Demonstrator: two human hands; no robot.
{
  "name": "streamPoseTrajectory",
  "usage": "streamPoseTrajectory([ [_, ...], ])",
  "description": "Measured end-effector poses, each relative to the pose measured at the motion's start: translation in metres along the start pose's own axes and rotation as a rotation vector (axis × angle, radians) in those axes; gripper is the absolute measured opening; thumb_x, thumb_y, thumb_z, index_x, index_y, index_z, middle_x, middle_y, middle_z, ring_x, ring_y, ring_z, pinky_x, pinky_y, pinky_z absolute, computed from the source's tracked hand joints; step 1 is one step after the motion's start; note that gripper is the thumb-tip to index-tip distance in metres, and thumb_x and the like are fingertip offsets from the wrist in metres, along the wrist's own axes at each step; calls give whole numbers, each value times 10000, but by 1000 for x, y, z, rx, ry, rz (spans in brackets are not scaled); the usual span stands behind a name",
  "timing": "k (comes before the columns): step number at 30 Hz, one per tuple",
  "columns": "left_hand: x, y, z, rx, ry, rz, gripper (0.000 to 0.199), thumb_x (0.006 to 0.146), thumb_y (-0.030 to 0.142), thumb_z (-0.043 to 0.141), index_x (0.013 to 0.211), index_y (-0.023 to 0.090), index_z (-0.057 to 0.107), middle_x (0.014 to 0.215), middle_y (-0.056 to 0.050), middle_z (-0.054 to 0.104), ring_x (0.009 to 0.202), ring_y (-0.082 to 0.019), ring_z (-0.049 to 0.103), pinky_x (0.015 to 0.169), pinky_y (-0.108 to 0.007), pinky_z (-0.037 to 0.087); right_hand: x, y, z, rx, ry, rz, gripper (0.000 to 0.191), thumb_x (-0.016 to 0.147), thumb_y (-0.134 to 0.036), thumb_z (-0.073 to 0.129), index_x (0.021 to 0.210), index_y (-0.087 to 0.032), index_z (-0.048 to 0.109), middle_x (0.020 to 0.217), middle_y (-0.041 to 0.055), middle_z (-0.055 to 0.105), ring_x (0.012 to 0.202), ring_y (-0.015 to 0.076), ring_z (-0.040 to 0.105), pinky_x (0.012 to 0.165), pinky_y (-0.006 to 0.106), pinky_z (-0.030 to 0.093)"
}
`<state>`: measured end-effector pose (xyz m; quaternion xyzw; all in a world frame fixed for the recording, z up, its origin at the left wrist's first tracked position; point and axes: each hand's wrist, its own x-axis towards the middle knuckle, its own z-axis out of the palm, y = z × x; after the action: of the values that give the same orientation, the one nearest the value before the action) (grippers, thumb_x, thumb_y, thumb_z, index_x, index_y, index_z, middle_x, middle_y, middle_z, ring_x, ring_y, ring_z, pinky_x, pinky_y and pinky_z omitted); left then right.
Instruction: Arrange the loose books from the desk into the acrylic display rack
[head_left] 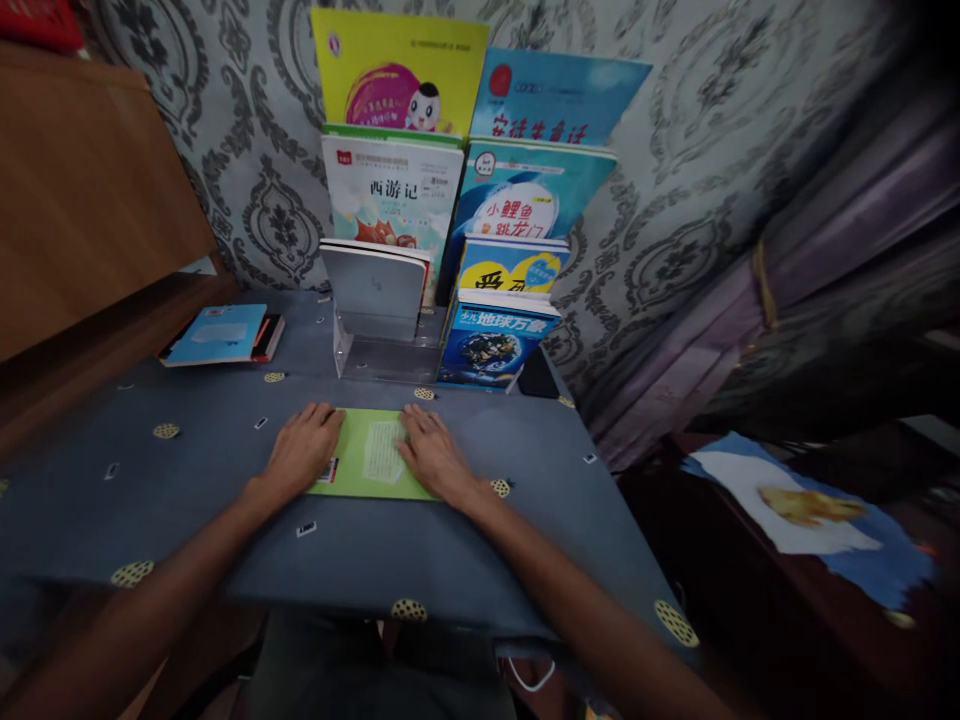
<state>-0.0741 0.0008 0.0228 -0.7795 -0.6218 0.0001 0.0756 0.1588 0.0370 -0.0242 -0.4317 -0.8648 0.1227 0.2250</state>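
A light green book [386,462] lies on the patterned grey-blue tablecloth, its printed text panel and a barcode facing up. My left hand [302,448] rests over the book's left edge, fingers stretched toward the far corner and partly covering the barcode. On the right end lies my right hand [435,455], its fingers laid out near the far edge and the thumb on the cover. Neither hand lifts the book. Just beyond it stands a clear acrylic book rack [386,360], with a grey-covered book [375,285] in its left front slot.
Several upright books fill the rack, including a blue globe-cover book [491,345] and a yellow-green book [401,70]. Blue and dark books [217,333] lie at the left beside a wooden panel [97,190]. A dark phone-like object [538,375] sits right of the rack.
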Motion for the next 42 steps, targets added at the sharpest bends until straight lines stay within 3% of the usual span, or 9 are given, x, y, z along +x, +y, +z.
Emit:
streamPoseTrajectory([
  [8,-1,0,9,-5,103,60,330,990,187,371,1158,147,653,1147,-166,658,1059,-296,603,910,-447,474,-15,11,-21,-11,-20,97,411,983,-252,482,1374,-137,538,1516,192,489,1459,278,398,1183,518,330],
  [11,-9,11,16,-72,174,212,369,1022,364,383,1223,161,617,1245,-152,641,1155,-287,593,988,-446,468,-14,6,-25,-24,-56,111,417,996,-259,465,1386,-124,528,1528,188,475,1471,264,378,1204,490,294],
  [16,-26,30,23,-116,182,477,718,949,680,382,1425,148,463,1455,-187,526,1368,-327,473,1120,-483,381,-14,4,-30,-23,-47,111,396,992,-254,482,1365,-139,546,1499,176,513,1443,263,412,1187,474,305],
  [22,-28,35,23,-4,166,542,552,1015,522,382,1415,151,469,1438,-190,550,1370,-337,488,1097,-466,407,-11,4,-35,-17,-36,88,376,979,-257,519,1324,-114,567,1397,186,596,1314,280,525,1108,447,376],
  [27,-35,35,14,10,180,603,376,1042,248,319,1355,136,495,1333,-192,621,1276,-301,575,999,-405,474,-9,9,-41,53,-24,106,327,1005,-295,489,1249,-124,622,1267,159,678,1205,278,579,1040,427,420],
  [31,-36,34,-4,-182,115,454,292,1030,220,297,1114,181,574,1044,-108,715,990,-227,689,808,-313,507,-8,22,-44,261,16,93,418,1049,-408,353,1112,-170,690,1122,116,730,1089,246,626,999,407,442],
  [34,-34,37,-26,-471,126,246,286,1029,302,291,983,209,557,799,-21,670,703,-166,646,650,-257,449,-6,31,-43,577,87,174,594,1011,-602,305,1006,-183,726,1011,101,745,1010,237,656,940,395,478],
  [38,-27,39,-55,-833,230,88,321,976,432,351,825,215,534,631,40,519,567,-130,502,579,-236,380,-1,33,-41,1107,128,244,690,813,-814,492,951,-184,736,903,67,739,821,200,661,665,297,520],
  [42,-17,36,-66,-1152,285,-63,368,881,537,497,724,206,526,601,40,494,573,-130,479,543,-229,368,-1,27,-44,1491,153,226,661,668,-803,685,927,-196,719,812,42,734,702,168,652,568,252,482],
])
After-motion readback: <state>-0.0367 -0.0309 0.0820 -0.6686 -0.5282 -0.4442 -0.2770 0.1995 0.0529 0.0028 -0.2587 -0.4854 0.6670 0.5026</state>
